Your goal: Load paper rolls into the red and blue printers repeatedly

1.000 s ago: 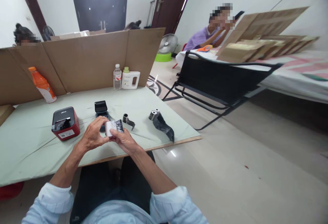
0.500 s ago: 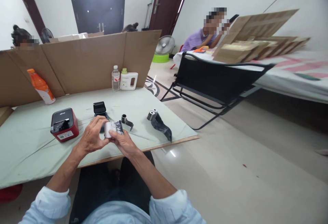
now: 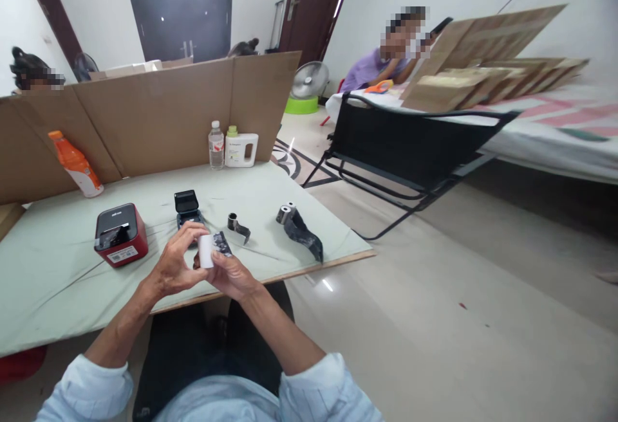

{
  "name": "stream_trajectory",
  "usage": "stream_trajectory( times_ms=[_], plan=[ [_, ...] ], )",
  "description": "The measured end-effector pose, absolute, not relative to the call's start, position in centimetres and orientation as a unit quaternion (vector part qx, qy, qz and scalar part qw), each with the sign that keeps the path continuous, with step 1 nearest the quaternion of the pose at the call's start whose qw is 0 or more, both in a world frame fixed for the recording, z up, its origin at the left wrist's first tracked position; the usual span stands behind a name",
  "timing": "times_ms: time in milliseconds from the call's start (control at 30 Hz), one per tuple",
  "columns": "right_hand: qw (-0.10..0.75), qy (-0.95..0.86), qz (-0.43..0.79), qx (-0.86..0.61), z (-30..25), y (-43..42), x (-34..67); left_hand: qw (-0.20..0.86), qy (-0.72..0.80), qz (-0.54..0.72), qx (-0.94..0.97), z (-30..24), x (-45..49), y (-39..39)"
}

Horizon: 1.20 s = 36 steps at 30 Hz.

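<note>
Both my hands meet over the near edge of the table [image 3: 58, 293], pinched on a small white paper roll [image 3: 206, 249] with a dark printed strip at its right end. My left hand [image 3: 174, 262] grips the roll from the left, fingers curled around it. My right hand [image 3: 230, 272] holds its right end with thumb and fingers. Just behind the roll lies a small black printer [image 3: 186, 208] with its lid open. A red and black label printer [image 3: 118, 234] stands to the left.
Two small rolls with dark curled strips [image 3: 237, 226] [image 3: 298, 229] lie right of my hands. An orange bottle [image 3: 75, 163], a water bottle [image 3: 215, 145] and a white jug [image 3: 240, 147] stand by a cardboard screen [image 3: 159, 107]. A black folding chair [image 3: 410, 145] stands right, other people beyond.
My hands have turned the paper roll slightly and drawn it a little nearer; the dark strip now shows less. The view has shifted slightly.
</note>
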State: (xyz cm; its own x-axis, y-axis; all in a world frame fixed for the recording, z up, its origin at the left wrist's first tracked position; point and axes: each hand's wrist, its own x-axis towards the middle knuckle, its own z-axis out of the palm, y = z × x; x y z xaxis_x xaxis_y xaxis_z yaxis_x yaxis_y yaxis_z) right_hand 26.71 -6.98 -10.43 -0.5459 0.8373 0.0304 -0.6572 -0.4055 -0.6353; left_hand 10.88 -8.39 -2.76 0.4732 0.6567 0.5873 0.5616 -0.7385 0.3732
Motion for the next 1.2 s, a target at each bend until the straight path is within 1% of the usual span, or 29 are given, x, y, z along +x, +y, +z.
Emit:
stream_trajectory(
  times_ms=[67,133,200,233,300,400,500,567,667,733,833,967,1067,1200],
  plan=[
    [0.488,-0.344,0.774,-0.208,-10.8,-6.9,26.7,0.012,0.393,0.325,0.860,-2.9,10.9,-8.6],
    [0.521,-0.403,0.697,-0.285,-11.1,-6.9,26.6,-0.048,0.436,0.267,0.858,-3.2,10.8,-8.6],
    [0.533,-0.440,0.645,-0.324,-11.3,-7.0,26.7,-0.068,0.453,0.242,0.855,-3.4,10.7,-8.7],
    [0.534,-0.441,0.646,-0.322,-11.3,-7.1,26.7,-0.059,0.447,0.249,0.857,-3.5,10.7,-8.7],
    [0.524,-0.409,0.693,-0.280,-11.2,-7.5,26.8,-0.020,0.413,0.290,0.863,-3.5,10.7,-8.9],
    [0.472,-0.345,0.791,-0.182,-10.8,-8.1,27.0,0.051,0.358,0.354,0.863,-3.1,10.9,-9.3],
    [0.436,-0.331,0.827,-0.133,-10.6,-8.5,27.0,0.089,0.341,0.372,0.859,-2.5,11.2,-9.9],
    [0.458,-0.348,0.803,-0.154,-10.8,-8.4,26.9,0.063,0.364,0.350,0.861,-2.3,11.2,-10.1],
    [0.515,-0.399,0.715,-0.254,-11.2,-8.3,26.9,-0.026,0.426,0.278,0.860,-2.4,10.9,-10.2],
    [0.526,-0.414,0.686,-0.284,-11.3,-8.3,27.0,-0.053,0.433,0.261,0.861,-2.6,10.8,-10.3],
    [0.501,-0.384,0.743,-0.222,-11.0,-8.6,27.3,-0.033,0.380,0.311,0.870,-2.8,10.8,-10.6],
    [0.439,-0.358,0.816,-0.115,-10.4,-8.8,27.6,0.011,0.321,0.384,0.866,-2.5,11.4,-11.1],
    [0.413,-0.375,0.828,-0.064,-10.5,-8.6,27.8,0.027,0.298,0.408,0.863,-2.5,11.7,-11.4],
    [0.412,-0.419,0.806,-0.069,-10.5,-8.3,28.5,0.006,0.297,0.413,0.861,-3.1,11.8,-11.8]
  ],
)
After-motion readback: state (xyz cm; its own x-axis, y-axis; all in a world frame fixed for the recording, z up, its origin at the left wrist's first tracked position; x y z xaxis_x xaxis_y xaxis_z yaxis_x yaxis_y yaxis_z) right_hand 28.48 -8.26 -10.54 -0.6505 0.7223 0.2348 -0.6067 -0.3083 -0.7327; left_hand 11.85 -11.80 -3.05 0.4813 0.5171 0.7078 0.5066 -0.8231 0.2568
